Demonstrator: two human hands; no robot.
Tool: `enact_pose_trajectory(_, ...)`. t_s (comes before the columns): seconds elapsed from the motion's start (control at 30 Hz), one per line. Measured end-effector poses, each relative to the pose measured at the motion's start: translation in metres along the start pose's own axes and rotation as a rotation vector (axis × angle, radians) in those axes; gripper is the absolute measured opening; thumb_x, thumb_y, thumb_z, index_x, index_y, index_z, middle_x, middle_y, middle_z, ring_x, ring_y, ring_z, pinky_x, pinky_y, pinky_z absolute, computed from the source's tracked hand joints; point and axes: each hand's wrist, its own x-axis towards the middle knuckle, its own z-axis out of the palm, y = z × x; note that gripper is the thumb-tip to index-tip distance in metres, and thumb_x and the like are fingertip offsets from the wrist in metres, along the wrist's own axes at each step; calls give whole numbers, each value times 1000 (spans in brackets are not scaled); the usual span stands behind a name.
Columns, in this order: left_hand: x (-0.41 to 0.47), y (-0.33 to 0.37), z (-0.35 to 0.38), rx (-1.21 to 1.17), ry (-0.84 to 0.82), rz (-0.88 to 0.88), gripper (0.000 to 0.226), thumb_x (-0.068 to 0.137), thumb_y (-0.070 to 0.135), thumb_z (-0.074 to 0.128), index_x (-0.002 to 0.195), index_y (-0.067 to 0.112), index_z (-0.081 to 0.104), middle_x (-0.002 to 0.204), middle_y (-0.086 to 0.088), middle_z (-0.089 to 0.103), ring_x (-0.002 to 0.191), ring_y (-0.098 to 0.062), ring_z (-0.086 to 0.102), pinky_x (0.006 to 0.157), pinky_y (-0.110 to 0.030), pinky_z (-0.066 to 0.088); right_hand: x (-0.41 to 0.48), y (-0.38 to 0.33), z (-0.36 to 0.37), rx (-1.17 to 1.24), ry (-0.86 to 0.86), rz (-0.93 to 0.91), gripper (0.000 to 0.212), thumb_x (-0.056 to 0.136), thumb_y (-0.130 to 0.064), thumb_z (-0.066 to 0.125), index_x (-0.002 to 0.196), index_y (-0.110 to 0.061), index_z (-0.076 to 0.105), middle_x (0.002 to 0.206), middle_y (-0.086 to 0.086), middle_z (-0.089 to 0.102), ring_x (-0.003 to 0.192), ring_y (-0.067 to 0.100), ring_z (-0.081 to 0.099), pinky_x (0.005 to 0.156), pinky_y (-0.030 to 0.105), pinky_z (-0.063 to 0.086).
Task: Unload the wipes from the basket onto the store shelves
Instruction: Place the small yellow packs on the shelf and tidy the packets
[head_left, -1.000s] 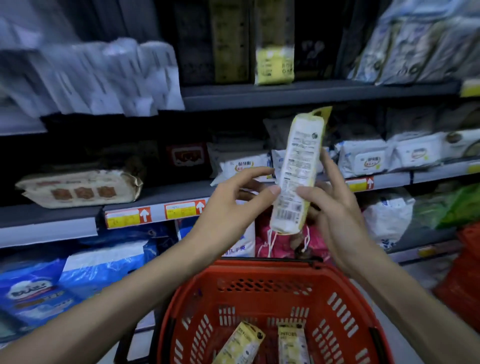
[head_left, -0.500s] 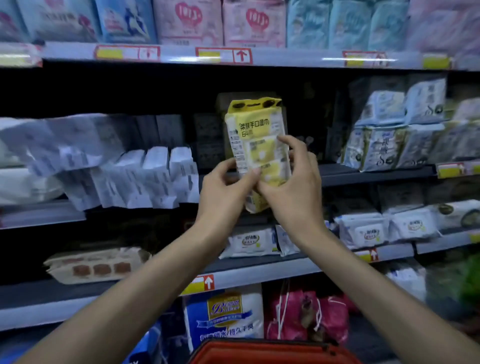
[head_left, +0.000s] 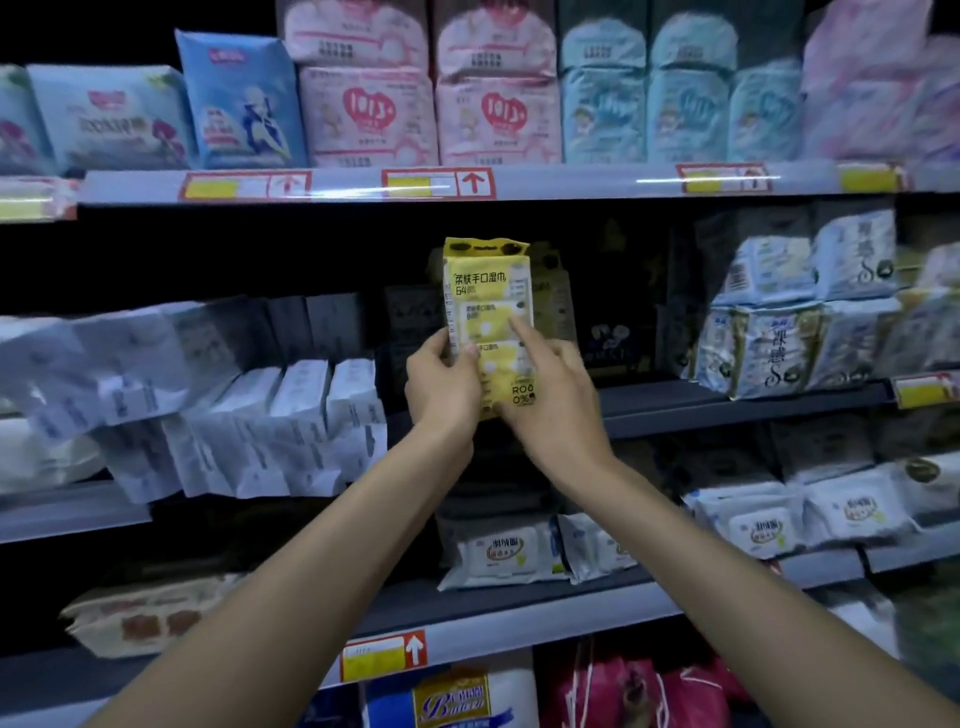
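Observation:
A yellow and white pack of wipes (head_left: 488, 291) stands upright in front of the dark middle shelf (head_left: 675, 405), its printed face towards me. My left hand (head_left: 441, 384) grips its lower left edge, thumb on the front. My right hand (head_left: 550, 400) holds the lower right side, with the forefinger laid up the pack's face. Whether its base touches the shelf is hidden by my hands. Behind it a similar dark-looking pack (head_left: 556, 296) is dimly visible. The basket is out of view.
White packs (head_left: 291, 431) lean in a row on the left of the same shelf; pale green packs (head_left: 779, 343) are stacked on its right. Pink and blue bags (head_left: 493, 119) fill the shelf above. More wipes (head_left: 498, 551) lie on the shelf below.
The pack has gone from above the red basket up to the middle shelf and turned its front to me. My view has risen, so the basket has dropped out of sight.

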Motion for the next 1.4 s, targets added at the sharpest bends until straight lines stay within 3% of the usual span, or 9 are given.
enact_pose_trajectory(0.13, 20, -5, 9, 12, 43, -7, 31, 104, 20, 60, 134, 24, 68, 111, 4, 77, 97, -17, 75, 87, -45, 64, 14, 2, 11, -149, -39, 6, 95, 92, -10, 72, 161, -43, 16, 116, 0, 36, 101, 19, 48, 82, 35, 53)
enact_pose_trajectory(0.37, 61, -22, 20, 45, 91, -52, 44, 97, 35, 62, 139, 22, 62, 130, -5, 71, 116, -27, 70, 99, -51, 59, 37, 1, 30, -214, -16, -21, 88, 94, -12, 71, 160, -37, 20, 121, 4, 38, 103, 23, 51, 79, 36, 54)
enact_pose_trajectory(0.53, 70, -22, 23, 87, 112, -70, 44, 102, 25, 61, 144, 14, 56, 135, -10, 66, 119, -31, 66, 103, -50, 56, 46, 4, 39, -367, 3, -10, 77, 94, -15, 71, 155, -33, 28, 129, 10, 43, 118, 27, 48, 81, 35, 50)
enact_pose_trajectory(0.63, 66, -31, 21, 142, 106, -134, 28, 103, 17, 60, 131, 11, 61, 128, -13, 69, 110, -31, 68, 97, -47, 59, 46, 7, 48, -487, -61, 9, 71, 91, -8, 72, 150, -28, 37, 129, 12, 43, 118, 29, 48, 75, 31, 43)
enact_pose_trajectory(0.73, 66, -42, 18, 226, 90, -123, 45, 100, 11, 64, 145, 11, 56, 132, -11, 66, 110, -28, 66, 93, -40, 59, 42, 7, 55, -524, -106, 42, 69, 88, -3, 74, 146, -25, 44, 133, 13, 41, 120, 29, 47, 74, 31, 42)
enact_pose_trajectory(0.97, 55, -38, 9, 321, 1, -118, 42, 93, -6, 66, 129, 14, 66, 100, 0, 70, 87, -15, 65, 58, -22, 48, 39, 1, 44, -505, -188, 90, 65, 91, 1, 67, 147, -27, 49, 137, 10, 47, 127, 30, 46, 80, 35, 48)
enact_pose_trajectory(1.1, 36, -31, -2, 388, -89, -76, 61, 86, -4, 70, 140, 22, 62, 114, 2, 75, 90, -14, 71, 72, -30, 61, 30, -4, 22, -451, -251, 118, 65, 91, -6, 68, 149, -29, 48, 142, 8, 49, 129, 31, 49, 82, 38, 50)
enact_pose_trajectory(1.3, -21, -13, -19, 691, -312, 160, 72, 95, 21, 72, 159, 23, 39, 146, -7, 57, 81, -11, 60, 82, -36, 56, -8, 7, -34, -442, -232, 232, 59, 93, -26, 69, 148, -22, 47, 138, 12, 49, 122, 35, 53, 83, 39, 52)
enact_pose_trajectory(1.4, -48, -14, -23, 867, -420, 317, 75, 95, 42, 69, 161, 26, 37, 156, -6, 47, 127, -24, 58, 101, -41, 52, -33, 16, -57, -456, -238, 248, 66, 91, -34, 71, 150, -25, 43, 137, 10, 47, 122, 34, 53, 86, 40, 54)
